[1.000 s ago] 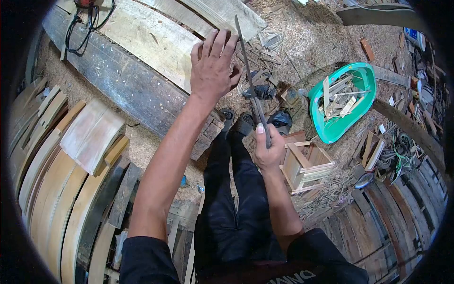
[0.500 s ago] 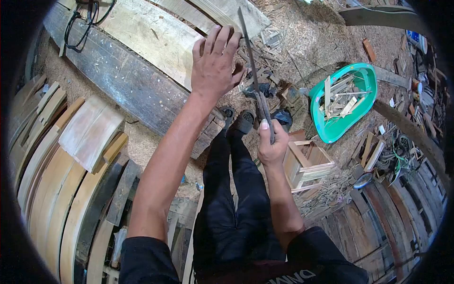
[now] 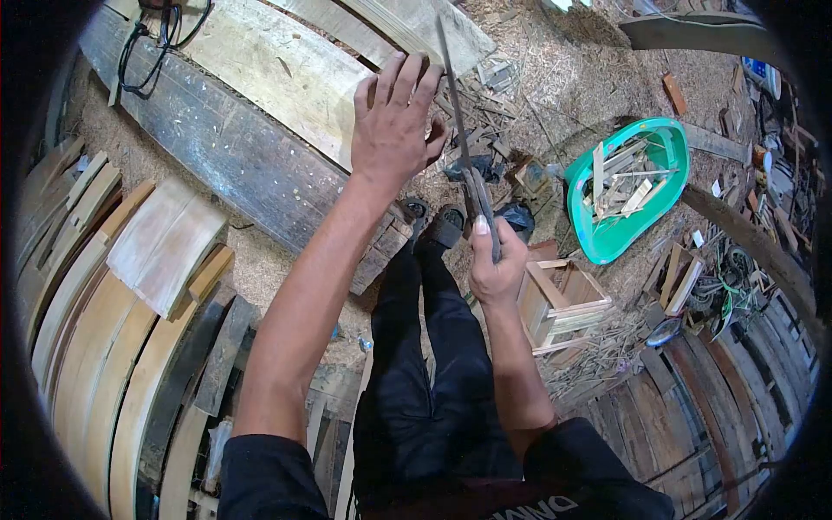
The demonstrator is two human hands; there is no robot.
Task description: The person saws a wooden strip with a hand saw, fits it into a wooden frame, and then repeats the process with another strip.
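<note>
My right hand (image 3: 496,267) grips the handle of a long machete-like blade (image 3: 457,113) that points up and away, thumb along the handle. My left hand (image 3: 394,120) is raised beside the blade, fingers together and slightly curled, over the end of a pale wooden plank (image 3: 277,74); whether it holds a thin piece against the blade I cannot tell. My legs in dark trousers (image 3: 425,364) stretch out below both hands.
A dark long beam (image 3: 217,147) lies beside the plank. Curved wooden staves (image 3: 113,329) are stacked at left. A green basin (image 3: 628,186) of wood scraps and a small wooden crate (image 3: 563,303) sit at right. Sawdust and offcuts cover the ground.
Both hands have shifted only slightly; the blade stays upright beside my left hand.
</note>
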